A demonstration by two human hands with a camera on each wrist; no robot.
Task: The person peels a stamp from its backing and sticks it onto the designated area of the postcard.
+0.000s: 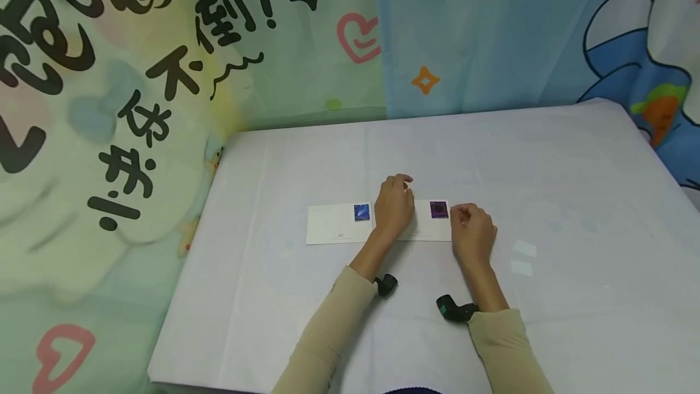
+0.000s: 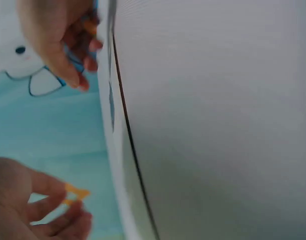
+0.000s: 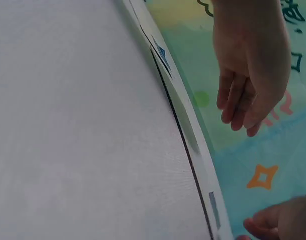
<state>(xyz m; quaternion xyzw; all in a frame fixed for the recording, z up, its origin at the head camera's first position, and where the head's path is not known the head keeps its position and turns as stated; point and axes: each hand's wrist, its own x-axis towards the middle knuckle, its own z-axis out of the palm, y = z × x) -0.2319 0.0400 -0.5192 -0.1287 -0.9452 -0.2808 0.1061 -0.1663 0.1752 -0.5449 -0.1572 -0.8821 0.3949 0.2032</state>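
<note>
Two white cards, envelope-like in shape, lie side by side on the white table. The left card (image 1: 330, 224) bears a blue stamp-like square (image 1: 362, 212) in its upper right corner. On the right card (image 1: 429, 230) a dark purple square (image 1: 439, 210) sits in the same corner. My left hand (image 1: 395, 204) is over the place where the cards meet, covering part of the right one, its fingers loosely bent and empty. Beside the right card's right edge is my right hand (image 1: 473, 230), fingers loosely curled, nothing visible in them.
Two small pale squares (image 1: 523, 259) show on the white table (image 1: 590, 297) to the right of my right hand. A printed cloth backdrop (image 1: 470, 35) hangs behind the table and along its left side. Black wrist cameras (image 1: 456, 309) are strapped at both sleeves.
</note>
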